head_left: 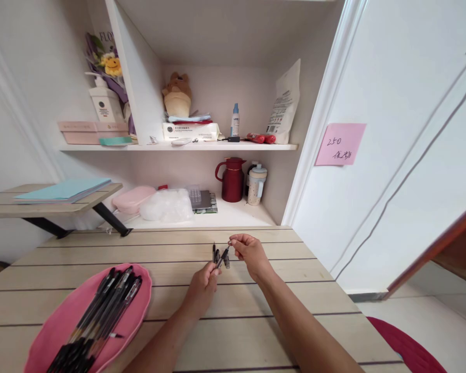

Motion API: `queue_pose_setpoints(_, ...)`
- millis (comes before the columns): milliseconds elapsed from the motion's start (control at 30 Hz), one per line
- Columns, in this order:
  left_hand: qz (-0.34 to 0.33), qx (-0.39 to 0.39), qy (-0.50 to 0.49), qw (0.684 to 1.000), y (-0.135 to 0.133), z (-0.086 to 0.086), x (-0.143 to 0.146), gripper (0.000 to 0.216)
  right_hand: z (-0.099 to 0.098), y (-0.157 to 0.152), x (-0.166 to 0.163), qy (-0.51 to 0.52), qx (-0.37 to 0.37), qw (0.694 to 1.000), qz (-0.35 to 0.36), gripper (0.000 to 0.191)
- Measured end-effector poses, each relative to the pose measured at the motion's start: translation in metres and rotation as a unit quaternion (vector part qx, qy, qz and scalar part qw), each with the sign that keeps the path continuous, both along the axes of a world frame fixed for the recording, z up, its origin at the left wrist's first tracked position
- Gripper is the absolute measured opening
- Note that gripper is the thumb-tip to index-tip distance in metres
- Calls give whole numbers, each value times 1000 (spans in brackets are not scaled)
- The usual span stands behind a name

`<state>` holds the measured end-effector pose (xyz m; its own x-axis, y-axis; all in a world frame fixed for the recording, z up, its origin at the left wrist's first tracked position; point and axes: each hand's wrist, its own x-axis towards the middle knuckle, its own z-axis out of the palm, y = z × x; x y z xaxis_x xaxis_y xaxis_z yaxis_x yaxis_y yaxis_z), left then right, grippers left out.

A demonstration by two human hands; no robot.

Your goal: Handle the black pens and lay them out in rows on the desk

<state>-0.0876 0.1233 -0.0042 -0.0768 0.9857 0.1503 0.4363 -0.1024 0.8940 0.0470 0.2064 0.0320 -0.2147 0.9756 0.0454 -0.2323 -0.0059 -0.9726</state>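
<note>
My left hand (203, 286) is closed around the lower part of a dark pen (224, 255), which slants up and to the right above the table. At the pen's upper end, my right hand (251, 255) pinches with thumb and forefinger; what sits between those fingertips is too small to name. Just behind the held pen, several dark pen parts (214, 252) lie on the slatted wooden table (252, 331), partly hidden by it. To the left, a pink scalloped tray (146, 295) holds many black pens (104, 305) lying lengthwise.
A small raised shelf (73, 207) with light-blue paper (68, 188) stands at the left. Behind the table, the white cabinet holds a red jug (233, 181), a pale cup (257, 185), a plastic bag (166, 205) and a pink box (134, 199). A pink note (340, 144) hangs at right.
</note>
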Motion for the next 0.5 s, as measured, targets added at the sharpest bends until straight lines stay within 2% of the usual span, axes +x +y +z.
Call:
queue_pose_setpoints(200, 0, 3, 0, 1000, -1, -1, 0, 25, 2, -4, 1, -40, 4, 999, 25, 25)
queue_pose_setpoints(433, 2, 17, 10, 1000, -1, -3, 1, 27, -5, -2, 1, -66, -27, 996, 61, 28)
queue_pose_setpoints(500, 6, 21, 17, 1000, -1, -2, 1, 27, -6, -3, -1, -68, -24, 996, 48, 26)
